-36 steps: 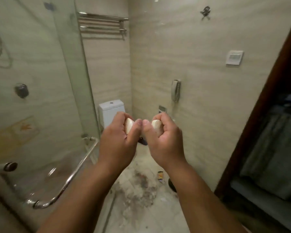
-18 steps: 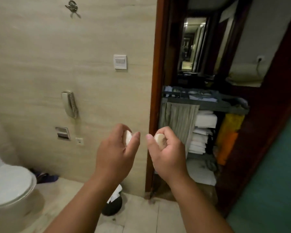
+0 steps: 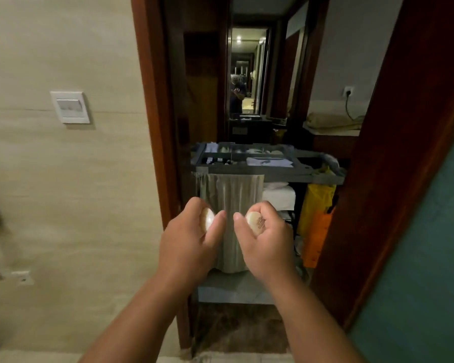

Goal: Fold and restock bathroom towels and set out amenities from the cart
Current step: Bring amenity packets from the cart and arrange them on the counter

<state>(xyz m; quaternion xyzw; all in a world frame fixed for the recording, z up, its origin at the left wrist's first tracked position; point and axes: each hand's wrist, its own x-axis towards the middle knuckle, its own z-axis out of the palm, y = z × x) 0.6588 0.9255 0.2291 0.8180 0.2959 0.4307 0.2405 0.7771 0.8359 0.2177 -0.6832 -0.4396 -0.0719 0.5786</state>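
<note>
Two pale round soaps are being held up in front of the cart (image 3: 247,172) — the left hand (image 3: 189,242) is curling its fingers (image 3: 195,205) round the left soap (image 3: 207,219), thumb pressing its near edge, and the right hand (image 3: 266,244) is gripping the right soap (image 3: 256,223) likewise, brown print showing. Both hands are hovering just apart before the grey cloth (image 3: 231,195) hanging from the cart's top tray. Folded white towels (image 3: 278,197) are lying on the cart's shelf — a yellow bag (image 3: 317,203) is hanging at the cart's right end.

Each hand, left hand (image 3: 192,241) and right hand (image 3: 266,243), grips a soap before the cart (image 3: 247,171).
</note>
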